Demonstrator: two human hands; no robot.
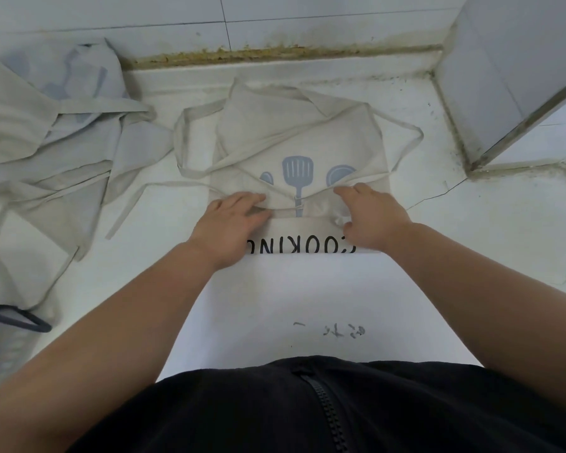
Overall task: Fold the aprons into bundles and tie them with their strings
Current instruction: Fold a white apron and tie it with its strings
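Observation:
A beige apron (299, 135) with blue utensil prints and black "COOKING" lettering lies partly folded on the white counter in front of me. Its strings (183, 148) loop out to the left and right. My left hand (232, 223) presses flat on the apron's near left part, fingers straight. My right hand (370, 217) holds the near right part, its fingers curled over a fold of cloth (339, 220). A second apron (56, 142) lies crumpled at the left.
A tiled wall (275, 24) with a stained seam runs along the back. A tiled pillar (490, 76) stands at the right. A dark-blue object (0, 328) shows at the left edge. My dark zipped top fills the bottom.

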